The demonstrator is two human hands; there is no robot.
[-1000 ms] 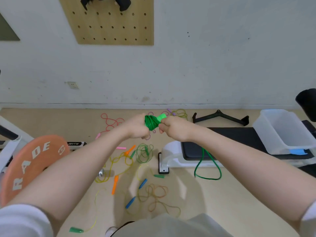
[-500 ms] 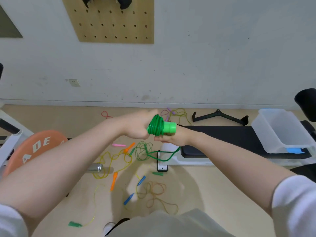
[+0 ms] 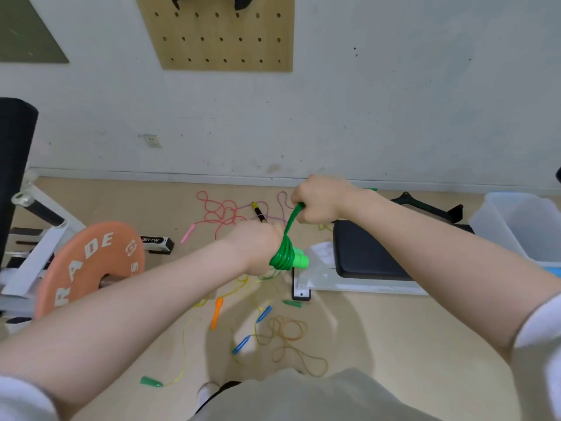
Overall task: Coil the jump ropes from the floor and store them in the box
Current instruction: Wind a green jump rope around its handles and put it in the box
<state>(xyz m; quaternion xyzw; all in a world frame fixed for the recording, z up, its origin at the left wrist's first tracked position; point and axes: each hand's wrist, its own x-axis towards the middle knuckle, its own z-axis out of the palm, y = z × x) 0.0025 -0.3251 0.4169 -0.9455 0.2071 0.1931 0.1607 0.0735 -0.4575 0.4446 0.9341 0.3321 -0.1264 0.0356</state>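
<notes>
Standing over the floor (image 3: 394, 329), the person is working through the coiling step of the task, and by my judgement the green rope is nearly wound while every other rope is waiting its turn. The box (image 3: 501, 226), a clear plastic tub, is sitting well off to the right at the far end of the black padded bench (image 3: 364, 253); I cannot tell whether it is resting on the bench or just beside it, and what is showing of its inside is looking bare. An orange weight plate (image 3: 88, 268) on its rack is crowding the left side, so the freer path to the box is running rightward over the bench.

The loose ropes are lying scattered across the floor between the feet and the wall: a red one (image 3: 218, 211), a brown one (image 3: 291, 332) with blue handles, a yellow one (image 3: 182, 354).

The left hand (image 3: 258, 247) is curling its fingers around the green coil (image 3: 283, 256), a handle end poking out beside it. The right hand (image 3: 318, 199) is closing tight on the tail of the same rope (image 3: 293, 218), drawing it taut upward from the bundle.

Next, I would guess, the tail is needing a last wrap or tuck so the coil is not springing loose, then a carry to the box.
</notes>
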